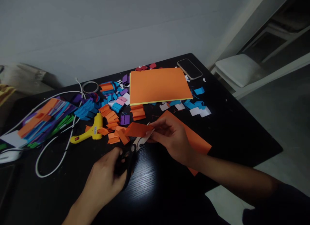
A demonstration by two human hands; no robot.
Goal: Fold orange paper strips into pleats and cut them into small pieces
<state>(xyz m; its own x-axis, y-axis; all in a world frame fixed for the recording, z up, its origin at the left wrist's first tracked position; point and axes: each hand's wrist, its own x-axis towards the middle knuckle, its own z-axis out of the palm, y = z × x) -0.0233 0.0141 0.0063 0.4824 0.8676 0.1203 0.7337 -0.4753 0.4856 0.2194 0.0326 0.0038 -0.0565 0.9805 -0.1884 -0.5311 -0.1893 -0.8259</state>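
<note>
My left hand point(106, 173) is closed round the black handles of a pair of scissors point(138, 143), whose blades are apart and point up and right. Between thumb and fingers, my right hand point(171, 136) pinches a small orange paper piece point(138, 129). The piece lies at the scissor blades, just above them. Beneath my right hand and wrist, a larger orange sheet point(197, 139) rests on the black table. Small cut orange pieces point(113, 138) lie to the left of the held piece.
A stack of orange sheets point(158, 86), a phone point(189, 68) and a yellow glue gun point(94, 129) lie on the table point(232, 134). Coloured paper strips point(48, 118), small blue pieces point(87, 110) and a looped white cable point(37, 163) are on the left. A white stool point(238, 68) stands beyond.
</note>
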